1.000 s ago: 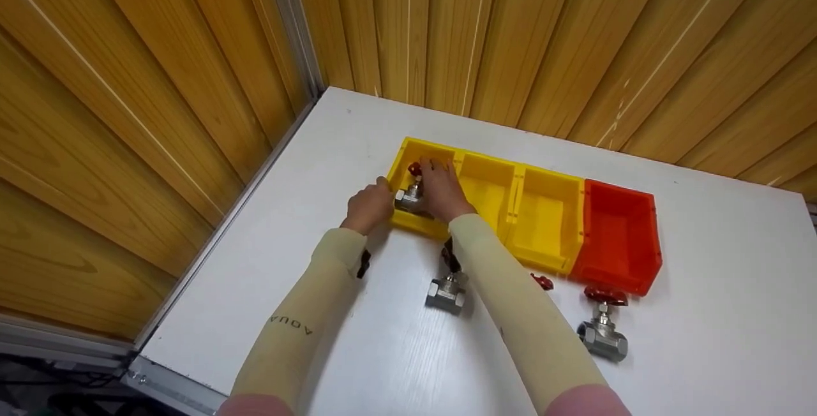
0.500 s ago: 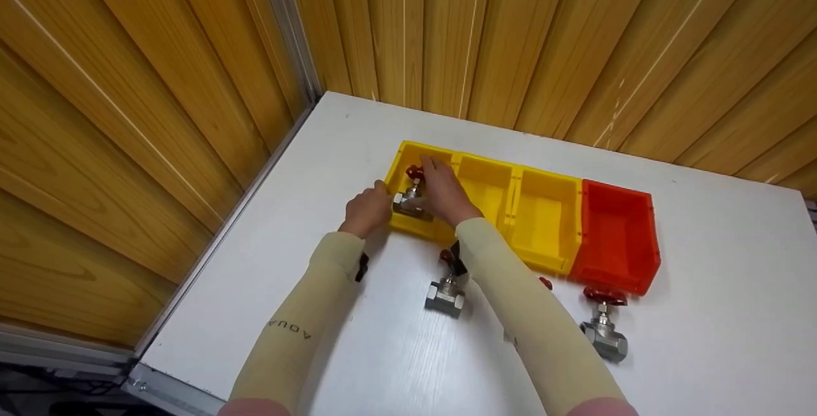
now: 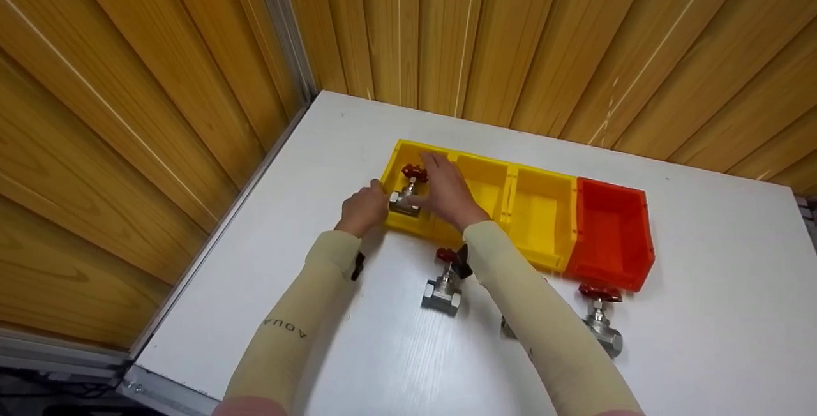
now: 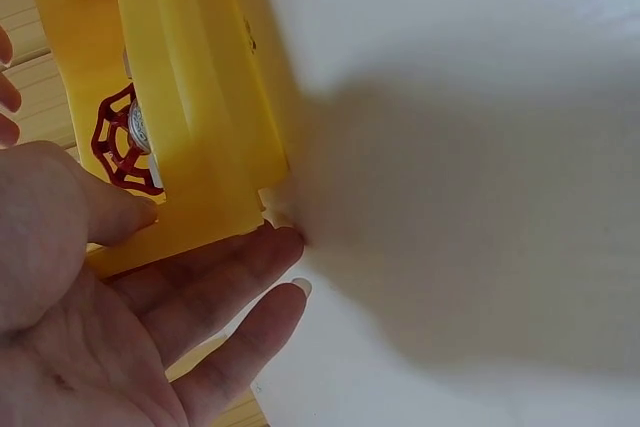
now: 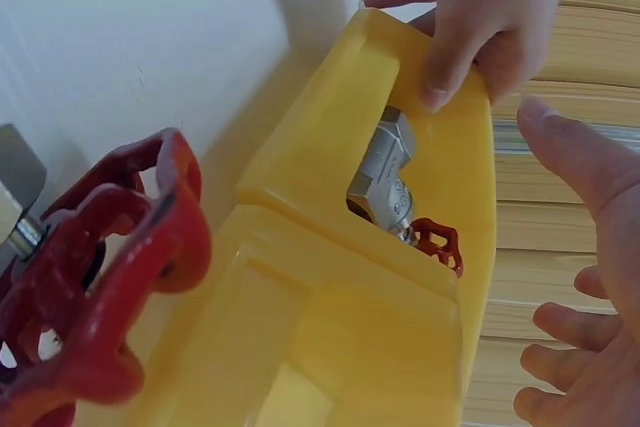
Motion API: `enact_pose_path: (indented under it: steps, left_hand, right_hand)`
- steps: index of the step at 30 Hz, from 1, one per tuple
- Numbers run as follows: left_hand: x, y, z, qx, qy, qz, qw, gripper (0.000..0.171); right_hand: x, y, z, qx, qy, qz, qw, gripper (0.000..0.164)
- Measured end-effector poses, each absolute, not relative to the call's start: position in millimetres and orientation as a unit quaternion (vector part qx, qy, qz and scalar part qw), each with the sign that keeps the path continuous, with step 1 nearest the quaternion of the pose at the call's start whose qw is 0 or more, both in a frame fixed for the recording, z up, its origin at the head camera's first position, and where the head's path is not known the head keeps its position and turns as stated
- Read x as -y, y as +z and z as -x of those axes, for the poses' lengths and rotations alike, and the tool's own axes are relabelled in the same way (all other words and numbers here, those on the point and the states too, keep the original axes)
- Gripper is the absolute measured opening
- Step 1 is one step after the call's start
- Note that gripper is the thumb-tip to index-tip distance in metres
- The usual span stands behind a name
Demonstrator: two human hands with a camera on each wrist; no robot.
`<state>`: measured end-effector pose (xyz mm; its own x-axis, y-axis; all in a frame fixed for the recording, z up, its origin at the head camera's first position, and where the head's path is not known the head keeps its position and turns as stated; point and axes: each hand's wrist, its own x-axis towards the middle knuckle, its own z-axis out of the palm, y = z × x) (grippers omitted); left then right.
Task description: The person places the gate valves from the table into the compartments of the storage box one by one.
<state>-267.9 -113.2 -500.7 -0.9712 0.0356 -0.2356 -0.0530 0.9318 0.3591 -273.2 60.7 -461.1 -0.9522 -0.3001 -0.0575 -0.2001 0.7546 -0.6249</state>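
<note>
A steel gate valve (image 3: 404,201) with a red handwheel lies inside the leftmost yellow bin (image 5: 440,157). My left hand (image 3: 364,208) grips that bin's outer side wall; in the left wrist view the thumb (image 4: 115,212) is on the inner side and the fingers are outside and beneath. Above the same bin is my right hand (image 3: 452,196), its fingers spread and relaxed. The right wrist view shows that hand (image 5: 590,317) apart from the valve, with nothing in it.
Two more yellow bins and a red bin (image 3: 609,231) continue the row rightward. Valves lie in front: one (image 3: 442,295) near the right wrist, another (image 3: 603,330) before the red bin, a third mostly behind the right sleeve. Wood-look panels (image 3: 510,33) stand behind the table.
My right hand has let go of the valve in the left bin and drawn slightly away to the right, fingers opening. The left hand keeps its grip on the bin.
</note>
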Motion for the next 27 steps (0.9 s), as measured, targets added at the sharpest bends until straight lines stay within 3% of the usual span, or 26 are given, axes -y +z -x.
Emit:
enact_pose_path:
  steps: [11, 19, 22, 27]
  left_hand:
    - [115, -503, 269, -0.979, 0.166, 0.002, 0.120, 0.030]
    - [123, -503, 267, -0.970, 0.213, 0.023, 0.119, 0.060]
    - [124, -502, 266, -0.969, 0.226, 0.023, 0.098, 0.068]
    - [124, -497, 264, -0.973, 0.227, 0.016, 0.036, 0.065]
  right_hand:
    - [-74, -455, 261, -0.933, -0.332, 0.122, 0.070, 0.093]
    - [-87, -455, 251, -0.925, -0.353, 0.122, 0.064, 0.088]
    - [-92, -453, 247, -0.926, -0.349, 0.128, 0.058, 0.088]
    - [-99, -451, 240, -0.928, -0.345, 0.133, 0.049, 0.088]
